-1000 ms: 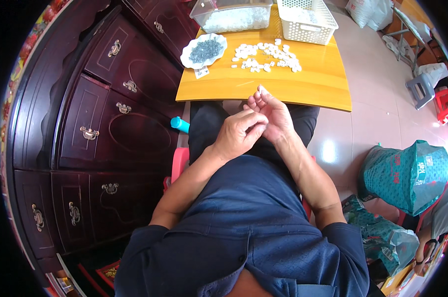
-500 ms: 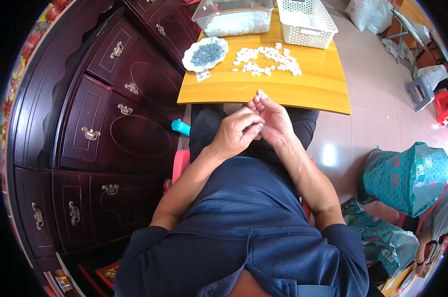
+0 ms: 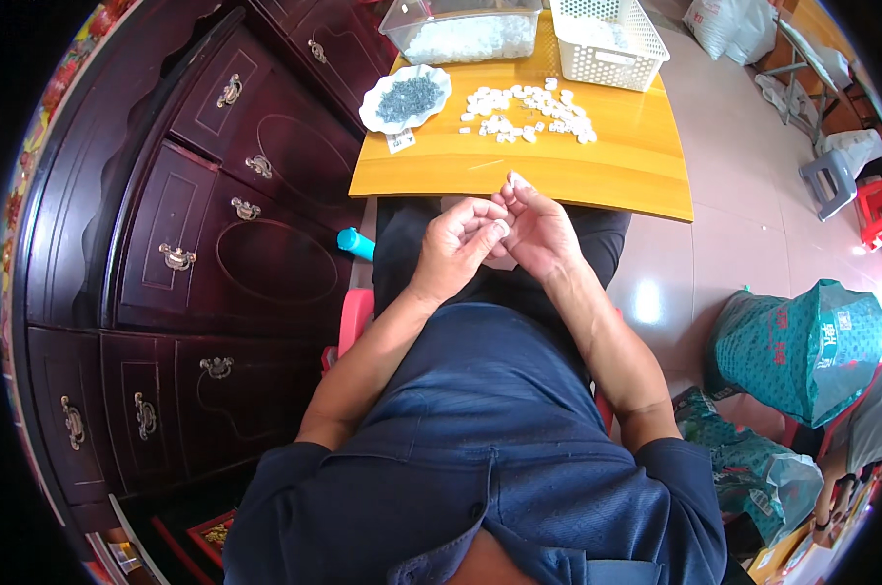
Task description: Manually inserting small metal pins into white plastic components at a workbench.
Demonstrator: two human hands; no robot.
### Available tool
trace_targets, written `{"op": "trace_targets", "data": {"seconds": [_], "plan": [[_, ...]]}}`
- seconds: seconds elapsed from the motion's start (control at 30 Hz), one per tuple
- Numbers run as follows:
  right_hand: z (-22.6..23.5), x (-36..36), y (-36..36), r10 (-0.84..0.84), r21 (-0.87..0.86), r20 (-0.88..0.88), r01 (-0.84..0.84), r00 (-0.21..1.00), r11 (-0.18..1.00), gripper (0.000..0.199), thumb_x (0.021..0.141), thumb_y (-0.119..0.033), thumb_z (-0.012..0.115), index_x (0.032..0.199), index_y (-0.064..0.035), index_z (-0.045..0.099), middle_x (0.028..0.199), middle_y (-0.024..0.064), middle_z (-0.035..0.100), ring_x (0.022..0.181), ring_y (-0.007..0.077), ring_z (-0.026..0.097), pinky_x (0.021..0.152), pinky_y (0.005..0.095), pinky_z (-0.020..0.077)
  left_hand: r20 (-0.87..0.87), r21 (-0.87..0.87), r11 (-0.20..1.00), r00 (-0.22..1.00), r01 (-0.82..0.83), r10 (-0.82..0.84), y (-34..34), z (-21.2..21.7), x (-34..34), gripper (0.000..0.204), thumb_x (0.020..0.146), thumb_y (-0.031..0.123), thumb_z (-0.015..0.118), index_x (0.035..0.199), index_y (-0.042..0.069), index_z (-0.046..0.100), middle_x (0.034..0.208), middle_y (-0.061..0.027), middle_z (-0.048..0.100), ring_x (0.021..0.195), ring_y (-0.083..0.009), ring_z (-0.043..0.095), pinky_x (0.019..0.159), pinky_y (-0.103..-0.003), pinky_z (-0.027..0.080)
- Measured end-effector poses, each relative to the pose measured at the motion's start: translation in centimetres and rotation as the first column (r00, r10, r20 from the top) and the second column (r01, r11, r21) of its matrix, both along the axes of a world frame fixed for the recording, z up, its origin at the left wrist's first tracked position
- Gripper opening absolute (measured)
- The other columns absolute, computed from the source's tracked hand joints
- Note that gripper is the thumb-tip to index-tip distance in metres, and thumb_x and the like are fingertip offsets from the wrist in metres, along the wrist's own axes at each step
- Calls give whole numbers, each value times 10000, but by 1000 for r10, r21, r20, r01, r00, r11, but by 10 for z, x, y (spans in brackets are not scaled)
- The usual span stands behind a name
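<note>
My left hand point(image 3: 457, 246) and my right hand point(image 3: 535, 230) meet over my lap, just short of the near edge of a low orange-yellow table point(image 3: 597, 175). My right fingertips pinch a small white piece point(image 3: 515, 180). My left fingers curl against the right palm; what they hold is hidden. Farther out on the table lie several small white pieces point(image 3: 525, 112) in a loose heap and a white dish of small grey parts point(image 3: 408, 96).
A clear plastic tub point(image 3: 460, 29) and a white lattice basket point(image 3: 607, 39) stand at the table's far edge. Dark wooden drawers point(image 3: 216, 224) fill the left. A teal cylinder point(image 3: 355, 243) lies beside my left knee. Green bags point(image 3: 802, 341) and stools point(image 3: 831, 180) stand right.
My hands stay together over my lap with only slight finger movement. The view has shifted a little, so the table sits lower in the picture.
</note>
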State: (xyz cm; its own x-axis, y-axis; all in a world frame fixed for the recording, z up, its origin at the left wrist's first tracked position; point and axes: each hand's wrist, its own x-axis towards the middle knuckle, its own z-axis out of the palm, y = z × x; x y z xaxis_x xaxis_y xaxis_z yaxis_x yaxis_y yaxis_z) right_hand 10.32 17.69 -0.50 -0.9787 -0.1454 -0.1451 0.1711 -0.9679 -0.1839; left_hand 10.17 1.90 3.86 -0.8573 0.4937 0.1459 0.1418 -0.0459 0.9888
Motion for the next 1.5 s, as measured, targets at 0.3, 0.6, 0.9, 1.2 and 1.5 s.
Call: {"op": "trace_targets", "data": {"seconds": [0.3, 0.6, 0.9, 1.2, 1.5], "plan": [[4, 1, -3, -33, 9, 134, 32, 990, 999, 206, 941, -108, 652, 1141, -66, 623, 946, 57, 669, 909, 190, 653, 839, 333, 562, -172, -109, 993, 985, -36, 16, 17, -13, 7, 30, 914, -20, 676, 938, -8, 662, 844, -47, 703, 737, -70, 664, 641, -225, 546], [-1, 1, 0, 27, 21, 33, -28, 999, 999, 211, 955, -122, 659, 1152, -46, 644, 965, 66, 679, 919, 210, 665, 853, 330, 566, -223, -196, 981, 973, 8, -52, 10, -7, 6, 115, 860, -11, 695, 974, -2, 685, 721, 13, 608, 610, -45, 575, 573, -207, 473], [11, 5, -5, -95, 306, 10, 87, 995, 948, 153, 979, -107, 613, 1117, -42, 624, 958, 60, 672, 914, 171, 653, 838, 297, 540, -201, -231, 971, 973, 66, -114, -8, -3, 0, 255, 861, -36, 693, 1108, 28, 695, 827, 59, 578, 659, -3, 498, 608, -181, 438], [14, 7, -9, -127, 724, -318, 327, 939, 607, 114, 986, -64, 615, 1091, -21, 629, 955, 22, 658, 860, 89, 625, 810, 239, 517, -115, -79, 986, 984, -145, 136, -34, 0, -27, 270, 929, -5, 676, 1196, -24, 646, 908, 17, 648, 734, -26, 594, 656, -187, 499], [8, 6, -10, -51, 773, -328, 300, 943, 559, 115, 988, -47, 604, 1091, 1, 627, 947, 23, 658, 847, 85, 625, 799, 233, 523, -122, -44, 991, 985, -130, 124, -35, 0, -25, 284, 947, 8, 658, 1229, -19, 640, 921, 11, 658, 756, -31, 604, 674, -188, 506]]}}
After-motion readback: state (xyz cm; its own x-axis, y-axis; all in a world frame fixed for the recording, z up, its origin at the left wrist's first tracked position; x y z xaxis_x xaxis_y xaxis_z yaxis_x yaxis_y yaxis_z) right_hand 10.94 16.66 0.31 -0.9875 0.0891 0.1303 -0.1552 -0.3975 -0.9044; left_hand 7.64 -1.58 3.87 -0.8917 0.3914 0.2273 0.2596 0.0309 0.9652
